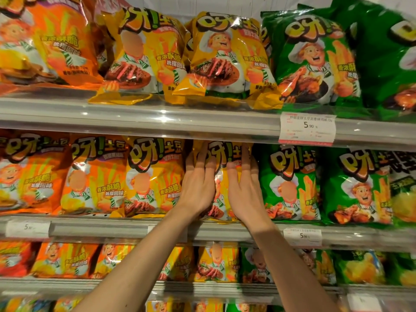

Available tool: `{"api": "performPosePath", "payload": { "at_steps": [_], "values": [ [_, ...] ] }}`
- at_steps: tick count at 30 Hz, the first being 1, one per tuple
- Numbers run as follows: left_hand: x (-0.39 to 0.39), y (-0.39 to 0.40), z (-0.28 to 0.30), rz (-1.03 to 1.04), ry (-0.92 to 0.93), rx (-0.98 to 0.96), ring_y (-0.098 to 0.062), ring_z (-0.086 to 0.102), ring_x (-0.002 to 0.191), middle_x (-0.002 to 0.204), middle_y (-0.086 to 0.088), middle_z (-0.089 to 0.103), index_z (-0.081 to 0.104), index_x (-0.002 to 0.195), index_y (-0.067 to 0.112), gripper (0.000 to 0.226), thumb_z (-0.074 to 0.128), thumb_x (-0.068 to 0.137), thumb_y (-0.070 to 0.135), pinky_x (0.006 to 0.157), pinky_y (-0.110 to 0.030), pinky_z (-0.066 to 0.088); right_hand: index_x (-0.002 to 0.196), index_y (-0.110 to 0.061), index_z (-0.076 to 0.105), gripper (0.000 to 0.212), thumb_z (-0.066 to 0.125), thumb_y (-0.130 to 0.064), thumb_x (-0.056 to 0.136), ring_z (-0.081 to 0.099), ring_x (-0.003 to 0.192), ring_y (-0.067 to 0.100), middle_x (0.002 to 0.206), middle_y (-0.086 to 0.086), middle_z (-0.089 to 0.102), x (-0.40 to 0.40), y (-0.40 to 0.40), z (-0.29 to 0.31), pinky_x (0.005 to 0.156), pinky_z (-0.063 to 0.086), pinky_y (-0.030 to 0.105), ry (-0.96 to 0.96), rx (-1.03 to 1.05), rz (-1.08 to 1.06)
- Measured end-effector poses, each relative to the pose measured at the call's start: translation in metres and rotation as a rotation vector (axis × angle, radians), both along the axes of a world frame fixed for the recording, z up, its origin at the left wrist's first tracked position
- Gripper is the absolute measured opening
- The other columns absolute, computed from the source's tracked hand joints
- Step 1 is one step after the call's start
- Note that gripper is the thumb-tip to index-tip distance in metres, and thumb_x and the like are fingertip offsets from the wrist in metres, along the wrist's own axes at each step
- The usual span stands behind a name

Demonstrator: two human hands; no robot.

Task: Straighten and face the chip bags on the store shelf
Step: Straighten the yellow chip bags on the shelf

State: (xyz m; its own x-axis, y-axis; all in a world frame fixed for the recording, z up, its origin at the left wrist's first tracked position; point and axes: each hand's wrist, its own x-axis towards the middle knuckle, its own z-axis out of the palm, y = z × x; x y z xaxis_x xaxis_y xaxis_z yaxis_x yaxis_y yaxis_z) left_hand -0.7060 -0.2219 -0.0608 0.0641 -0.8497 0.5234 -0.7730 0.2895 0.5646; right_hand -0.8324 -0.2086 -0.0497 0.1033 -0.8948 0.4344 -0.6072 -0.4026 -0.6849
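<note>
Both bare forearms are raised from the bottom edge. Left hand and right hand are laid flat, fingers straight and slightly spread, on a yellow chip bag standing on the middle shelf. Squaring this bag appears under way; gentle, even pressure is needed next. Glossy, crinkled, puffed film is seen on neighbouring green bags.
</note>
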Motion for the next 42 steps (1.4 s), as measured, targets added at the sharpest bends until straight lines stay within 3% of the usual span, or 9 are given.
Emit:
{"api": "performPosePath", "payload": {
  "at_steps": [3,6,9,17,22,26,33,38,42],
  "values": [
    [-0.001,-0.001,0.004,0.029,-0.026,0.087,-0.029,-0.001,0.152,0.167,0.002,0.007,0.047,0.141,0.019,0.041,0.024,0.108,0.020,0.119,-0.041,0.015,0.156,-0.021,0.022,0.052,0.030,-0.037,0.107,0.010,0.151,0.028,0.165,0.007,0.012,0.002,-0.006,-0.004,0.118,0.021,0.042,-0.020,0.001,-0.029],
    [-0.001,0.002,0.009,0.047,-0.093,0.117,-0.039,0.007,0.151,0.166,-0.005,0.011,0.049,0.140,0.016,0.041,0.024,0.108,0.018,0.118,-0.044,0.019,0.145,-0.008,0.040,0.059,0.028,-0.048,0.102,0.034,0.138,0.038,0.150,0.022,0.036,0.001,-0.012,-0.008,0.107,0.032,0.038,-0.003,0.088,-0.073],
    [0.000,0.012,0.016,0.029,0.060,0.138,-0.038,0.026,0.145,0.159,-0.013,0.030,0.051,0.137,0.016,0.039,0.030,0.107,0.030,0.114,-0.044,0.030,0.149,-0.011,0.036,0.060,0.032,-0.049,0.102,0.034,0.140,0.036,0.153,0.019,0.035,-0.003,-0.009,-0.003,0.110,0.031,0.038,-0.018,0.077,-0.063],
    [0.036,0.075,0.004,-0.050,0.208,-0.043,0.001,0.048,0.124,0.139,0.013,0.045,0.038,0.145,0.034,0.051,0.055,0.098,0.040,0.101,-0.021,0.043,0.154,-0.034,0.029,0.063,0.048,-0.055,0.098,0.019,0.150,0.011,0.164,-0.010,0.018,-0.038,0.029,-0.016,0.118,0.019,0.032,0.039,0.048,0.005],
    [0.052,0.114,-0.011,-0.055,0.267,0.025,0.002,0.061,0.106,0.119,0.019,0.063,0.050,0.136,0.035,0.039,0.056,0.098,0.037,0.091,-0.030,0.053,0.131,-0.023,0.061,0.042,0.060,-0.043,0.095,0.045,0.129,0.002,0.141,-0.008,0.050,-0.044,0.058,-0.047,0.106,0.033,0.015,-0.021,-0.159,-0.021],
    [0.060,0.137,-0.028,-0.054,0.365,0.141,-0.001,0.066,0.096,0.101,0.021,0.068,0.058,0.124,0.035,0.027,0.057,0.097,0.034,0.083,-0.025,0.054,0.122,-0.029,0.065,0.034,0.053,-0.047,0.096,0.057,0.105,0.009,0.122,-0.009,0.053,-0.045,0.073,-0.062,0.091,0.053,0.037,0.046,-0.101,-0.020],
    [0.103,0.151,-0.054,-0.093,0.350,0.257,0.004,0.066,0.094,0.096,0.027,0.070,0.065,0.112,0.037,0.017,0.057,0.098,0.036,0.078,-0.013,0.049,0.117,-0.038,0.061,0.033,0.048,-0.055,0.091,0.062,0.071,-0.006,0.091,-0.026,0.067,-0.018,0.107,-0.079,0.063,0.044,0.013,0.090,0.087,-0.014],
    [0.152,0.158,-0.055,-0.138,0.372,0.291,0.003,0.066,0.094,0.096,0.025,0.071,0.066,0.108,0.037,0.014,0.059,0.096,0.036,0.083,-0.024,0.051,0.118,-0.032,0.063,0.031,0.054,-0.048,0.094,0.064,0.073,-0.001,0.085,-0.018,0.069,0.022,0.128,-0.085,0.069,0.055,0.029,0.036,0.173,-0.103],
    [0.194,0.162,-0.055,-0.153,0.452,0.316,-0.009,0.067,0.088,0.096,0.013,0.072,0.067,0.105,0.038,0.011,0.061,0.096,0.036,0.080,-0.029,0.050,0.114,-0.037,0.063,0.023,0.053,-0.047,0.095,0.062,0.076,-0.003,0.084,-0.016,0.068,0.063,0.141,-0.082,0.067,0.051,0.024,0.048,0.233,-0.126]
  ]
}}
